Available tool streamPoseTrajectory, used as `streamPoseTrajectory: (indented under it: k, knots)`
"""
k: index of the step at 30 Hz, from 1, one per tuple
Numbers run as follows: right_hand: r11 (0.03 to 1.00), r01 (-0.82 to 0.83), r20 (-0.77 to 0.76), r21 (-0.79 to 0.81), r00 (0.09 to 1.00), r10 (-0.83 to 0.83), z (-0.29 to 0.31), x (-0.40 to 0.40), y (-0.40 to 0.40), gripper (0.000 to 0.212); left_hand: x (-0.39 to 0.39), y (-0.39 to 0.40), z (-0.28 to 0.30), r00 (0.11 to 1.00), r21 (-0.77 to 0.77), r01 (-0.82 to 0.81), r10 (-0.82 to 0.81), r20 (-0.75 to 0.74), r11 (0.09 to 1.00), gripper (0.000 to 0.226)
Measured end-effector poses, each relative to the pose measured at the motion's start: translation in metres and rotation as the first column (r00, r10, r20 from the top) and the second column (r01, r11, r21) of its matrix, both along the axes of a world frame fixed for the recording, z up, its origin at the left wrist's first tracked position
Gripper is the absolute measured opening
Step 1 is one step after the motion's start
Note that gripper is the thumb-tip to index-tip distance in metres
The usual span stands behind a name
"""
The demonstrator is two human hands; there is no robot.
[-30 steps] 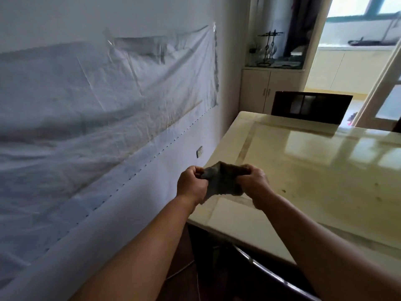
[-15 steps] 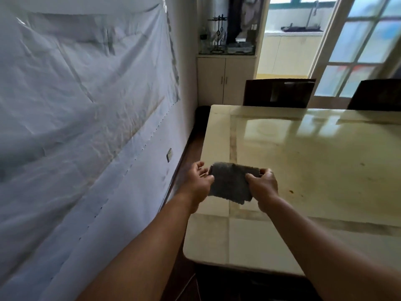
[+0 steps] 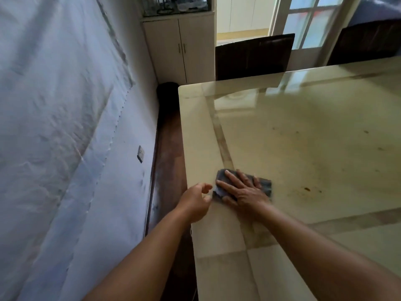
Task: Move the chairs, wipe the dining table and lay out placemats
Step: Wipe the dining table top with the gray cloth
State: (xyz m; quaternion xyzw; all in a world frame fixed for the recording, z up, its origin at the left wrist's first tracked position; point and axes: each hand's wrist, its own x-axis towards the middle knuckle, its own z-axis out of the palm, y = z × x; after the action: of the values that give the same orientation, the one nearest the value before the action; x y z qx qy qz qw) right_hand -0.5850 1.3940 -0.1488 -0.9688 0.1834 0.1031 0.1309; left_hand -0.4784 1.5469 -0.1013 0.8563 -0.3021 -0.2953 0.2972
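Note:
A folded grey cloth [image 3: 265, 185] lies flat on the glossy cream dining table [image 3: 303, 131], near its left edge. My right hand [image 3: 243, 190] presses on the cloth with fingers spread, covering most of it. My left hand [image 3: 195, 202] hovers just left of the cloth at the table's edge, fingers loosely curled and holding nothing. Brown specks and stains [image 3: 307, 189] dot the tabletop to the right of the cloth. Two dark chairs stand at the far side, one [image 3: 253, 55] in the middle and another [image 3: 366, 43] at the right.
A wall draped with white sheeting [image 3: 60, 127] runs along the left, with a narrow strip of dark floor [image 3: 169, 148] between it and the table. A beige cabinet [image 3: 178, 46] stands in the far corner. Glass-paned doors [image 3: 308, 20] are behind the chairs.
The cloth, held stretched between both hands above the table, now lies on the tabletop under my right palm. My left hand has let go of it. The view tilted down.

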Motion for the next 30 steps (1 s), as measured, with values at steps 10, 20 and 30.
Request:
streamPoseTrajectory:
  k: [10, 20, 30]
  knots:
    - [0.861, 0.508, -0.017, 0.025, 0.861, -0.508, 0.002, 0.024, 0.047, 0.056, 0.043, -0.027, -0.004, 0.988, -0.088, 0.146, -0.141, 0.071, 0.985, 0.029]
    - [0.767, 0.640, -0.014, 0.056, 0.768, -0.640, 0.013, 0.011, 0.116, 0.060, 0.024, -0.060, -0.008, 0.880, -0.088, 0.474, -0.471, 0.057, 0.876, 0.024]
    - [0.509, 0.859, 0.083, -0.048, 0.511, -0.855, -0.003, -0.048, 0.033, 0.058, 0.016, -0.100, -0.021, 0.812, -0.138, 0.577, -0.548, 0.199, 0.805, 0.030]
